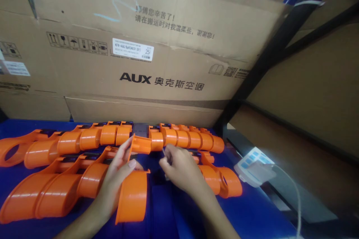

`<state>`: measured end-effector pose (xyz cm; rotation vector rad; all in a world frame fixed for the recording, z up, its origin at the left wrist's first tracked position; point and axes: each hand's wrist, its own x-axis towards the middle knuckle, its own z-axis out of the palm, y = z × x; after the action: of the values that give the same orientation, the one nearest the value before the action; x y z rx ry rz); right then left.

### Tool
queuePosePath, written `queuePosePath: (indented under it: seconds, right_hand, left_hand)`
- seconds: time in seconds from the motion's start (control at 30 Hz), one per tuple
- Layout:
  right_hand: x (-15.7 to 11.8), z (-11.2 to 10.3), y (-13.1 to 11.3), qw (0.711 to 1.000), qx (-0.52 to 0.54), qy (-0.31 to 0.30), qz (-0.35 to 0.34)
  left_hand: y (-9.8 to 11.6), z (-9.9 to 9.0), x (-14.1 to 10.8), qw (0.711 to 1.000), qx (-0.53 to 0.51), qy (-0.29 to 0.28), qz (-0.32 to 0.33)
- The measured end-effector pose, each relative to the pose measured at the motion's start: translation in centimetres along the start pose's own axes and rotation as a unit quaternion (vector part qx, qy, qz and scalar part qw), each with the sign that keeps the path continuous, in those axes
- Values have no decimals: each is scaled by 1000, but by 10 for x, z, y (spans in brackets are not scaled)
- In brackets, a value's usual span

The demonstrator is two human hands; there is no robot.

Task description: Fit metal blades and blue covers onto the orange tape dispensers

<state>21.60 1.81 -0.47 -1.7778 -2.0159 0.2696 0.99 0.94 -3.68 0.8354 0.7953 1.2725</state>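
Thumb and fingers of your left hand (119,170) gripped an orange plastic looped part (133,196) upright above the blue surface (246,211), and your hand hid its middle. Your right hand (181,164) was curled just beside it; a thin grey tip (163,151) showed at its fingertips, too small to name, and whether you pinched it could not be told. Your right forearm partly covered the front row of orange looped parts (58,194), and the left picture edge cut into the back row (89,140). At right, a white-and-blue device (254,166) trailed its cable (298,201) out of view.
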Motion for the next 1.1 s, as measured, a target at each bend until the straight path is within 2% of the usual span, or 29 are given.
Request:
queuePosePath:
  seconds: [0.07,0.17,0.3,0.47,0.63,0.83,1.1]
  right_hand:
    - [0,3,-1,985,173,4,-10]
    - [0,9,-6,923,384,33,-21]
    - [5,13,-7,867,488,98,-2]
    - [13,17,-3,822,563,79,11]
    - [11,22,-6,805,589,75,2]
    - [9,28,-10,810,582,67,-2]
    - [12,27,-6,807,583,88,-7]
  left_hand:
    - [-1,-1,1,1000,1,0,1]
    - [-3,0,-1,1000,3,-3,10]
    - [-3,2,-6,1000,-14,-6,14]
    - [-1,0,-6,1000,8,-13,-16]
    - [-2,0,-3,999,-9,-6,-34]
    - [-5,-1,-5,999,-15,-16,-34]
    - [-3,0,-6,1000,11,-20,-19]
